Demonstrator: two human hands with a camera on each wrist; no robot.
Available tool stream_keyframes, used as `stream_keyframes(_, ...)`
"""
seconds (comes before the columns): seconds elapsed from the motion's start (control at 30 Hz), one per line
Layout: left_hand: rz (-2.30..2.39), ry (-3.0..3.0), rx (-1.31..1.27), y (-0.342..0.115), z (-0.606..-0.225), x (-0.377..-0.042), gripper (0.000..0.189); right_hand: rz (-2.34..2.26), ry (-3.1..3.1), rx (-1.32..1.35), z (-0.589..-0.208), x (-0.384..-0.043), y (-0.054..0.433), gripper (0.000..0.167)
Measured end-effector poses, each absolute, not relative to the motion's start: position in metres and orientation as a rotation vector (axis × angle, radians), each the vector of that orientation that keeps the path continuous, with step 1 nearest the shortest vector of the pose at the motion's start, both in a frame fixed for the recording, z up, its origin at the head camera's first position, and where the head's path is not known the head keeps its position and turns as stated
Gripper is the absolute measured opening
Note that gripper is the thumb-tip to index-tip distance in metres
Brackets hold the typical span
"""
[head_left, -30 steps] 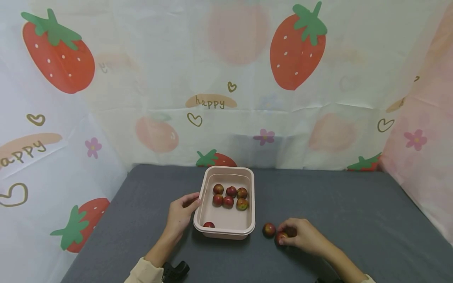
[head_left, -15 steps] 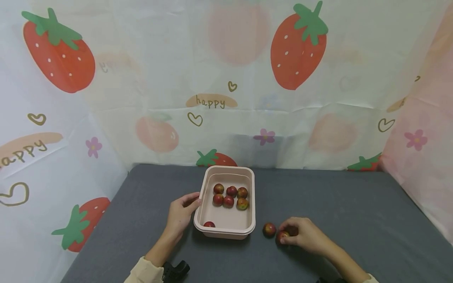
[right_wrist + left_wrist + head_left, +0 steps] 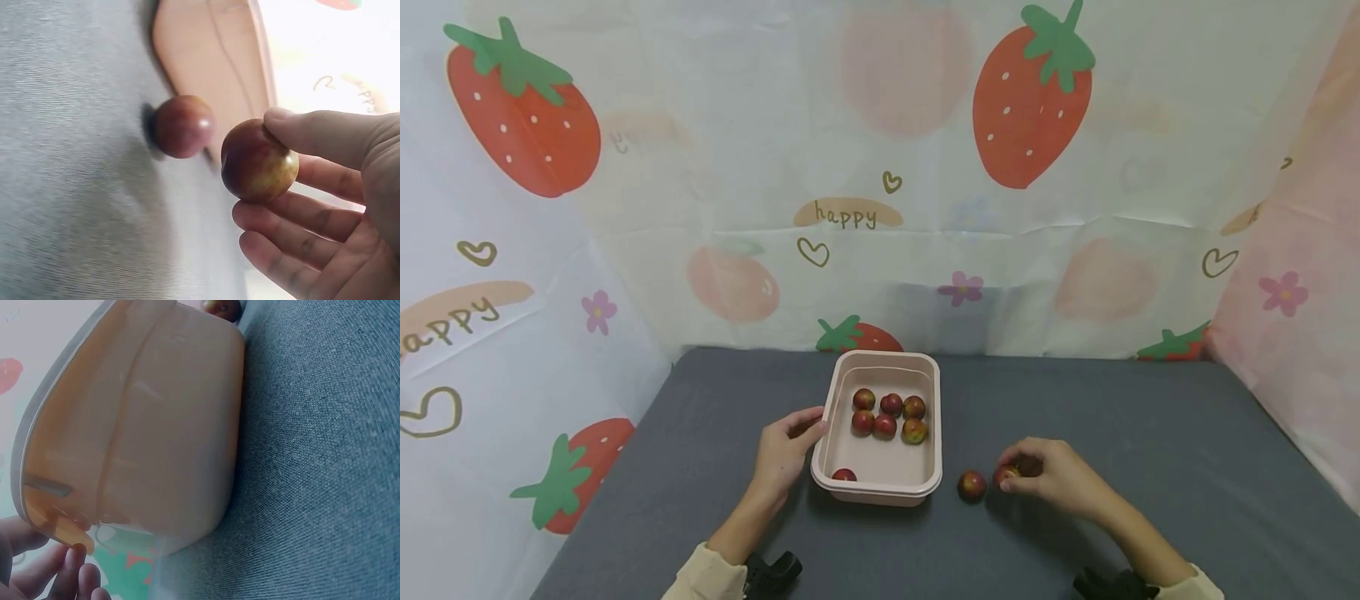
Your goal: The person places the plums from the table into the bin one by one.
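Observation:
A pale pink plastic box (image 3: 880, 479) stands on the grey cloth with several dark red plums (image 3: 885, 427) inside; one more plum (image 3: 844, 475) is partly hidden by its near wall. At the left side, my left hand (image 3: 786, 454) grips the box's rim between thumb and fingers, plainly seen in the left wrist view. My right hand (image 3: 1060, 479) pinches a red-and-yellow plum (image 3: 259, 161) between thumb and fingertips, held above the cloth. Between that hand and the box, a single plum (image 3: 972, 486) lies on the table.
Grey cloth (image 3: 1120, 417) covers the table. Behind it hangs a white curtain (image 3: 880, 275) printed with strawberries. Black straps (image 3: 771, 575) sit at the wrists.
My right hand has lifted its plum off the cloth and shifted it slightly up and right. The left hand and the box stay put.

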State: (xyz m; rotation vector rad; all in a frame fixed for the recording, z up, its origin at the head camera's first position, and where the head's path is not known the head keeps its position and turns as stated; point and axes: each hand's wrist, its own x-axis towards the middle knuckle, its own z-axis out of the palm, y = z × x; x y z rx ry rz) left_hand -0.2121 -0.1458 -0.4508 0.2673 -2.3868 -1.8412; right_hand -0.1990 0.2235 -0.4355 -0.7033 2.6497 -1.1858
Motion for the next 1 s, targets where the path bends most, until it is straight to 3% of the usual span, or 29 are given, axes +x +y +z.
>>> stream_keyframes(0.27,-1.823,-2.387,0.247,-0.146,-0.452,-0.213,0.031,-1.207,2.687,-0.66,-0.417,-0.203,0.226,0.035)
stream_keyframes(1.0,-1.753,-2.387,0.266,-0.144,-0.454,-0.216,0.031,-1.169,2.784,-0.802,-0.388,-0.232,0.198,0.027)
